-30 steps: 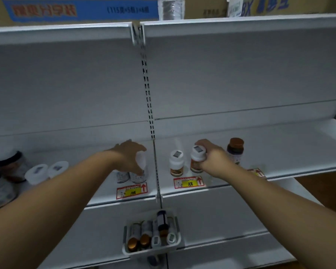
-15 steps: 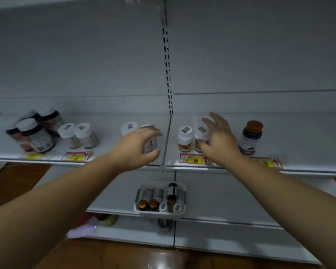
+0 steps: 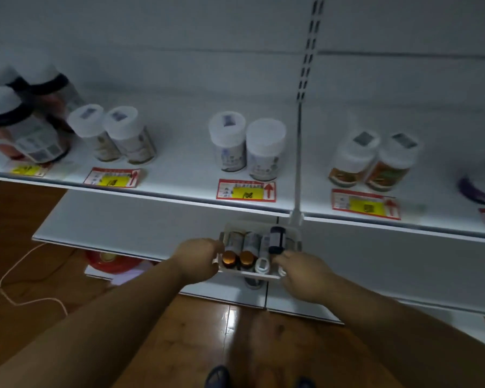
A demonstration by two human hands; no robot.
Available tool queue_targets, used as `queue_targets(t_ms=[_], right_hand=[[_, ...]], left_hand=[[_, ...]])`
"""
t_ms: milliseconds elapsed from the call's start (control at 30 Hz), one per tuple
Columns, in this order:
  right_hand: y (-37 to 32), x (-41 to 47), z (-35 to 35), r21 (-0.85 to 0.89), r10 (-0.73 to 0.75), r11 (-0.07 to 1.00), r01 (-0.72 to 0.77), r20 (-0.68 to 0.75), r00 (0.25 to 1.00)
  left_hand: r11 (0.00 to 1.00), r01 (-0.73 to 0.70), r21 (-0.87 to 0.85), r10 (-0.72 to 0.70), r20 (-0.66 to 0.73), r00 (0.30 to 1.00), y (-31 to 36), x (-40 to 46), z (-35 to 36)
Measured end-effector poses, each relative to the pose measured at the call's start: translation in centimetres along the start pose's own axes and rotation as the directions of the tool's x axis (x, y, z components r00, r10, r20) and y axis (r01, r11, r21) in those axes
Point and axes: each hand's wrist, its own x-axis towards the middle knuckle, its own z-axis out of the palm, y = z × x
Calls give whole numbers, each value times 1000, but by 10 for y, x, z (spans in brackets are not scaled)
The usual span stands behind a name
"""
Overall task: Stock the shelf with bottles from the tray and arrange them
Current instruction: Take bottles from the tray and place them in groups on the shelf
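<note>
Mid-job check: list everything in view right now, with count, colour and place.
Dark bottles with white caps: about three, blurred, upper shelf far left.
White-capped bottles: two, pale labels, upper shelf left.
White bottles: two, upper shelf beside the upright.
Orange-labelled bottles: two, white caps, upper shelf right.
Dark bottle: one, cut off at right edge.
Price tags: five seen, red and yellow, shelf front.
Tray: one, white, lower shelf.
Bottles in tray: about five; two amber-capped, one dark lying on top.
Red object: one, floor under shelf.
Cord: one, pale, wooden floor.
Left hand: at tray's left edge.
Right hand: at tray's right front corner.
</note>
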Motion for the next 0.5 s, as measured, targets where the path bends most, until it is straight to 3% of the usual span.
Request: queue_targets(t_ms=[100, 233, 367, 500], right_hand=[[11, 55, 38, 72, 126, 989, -126, 4, 992], [12, 118, 80, 154, 92, 984, -92, 5, 996], [4, 150, 118, 77, 123, 989, -124, 13, 992], [-3, 166, 138, 5, 215, 976, -216, -126, 968]], left_hand=[[992, 71, -107, -69, 25, 997, -27, 40, 44], [988, 59, -141, -61, -8, 998, -34, 83, 100], [990, 85, -114, -91, -43, 995, -29, 102, 143], [988, 129, -79, -139, -132, 982, -31, 113, 157]])
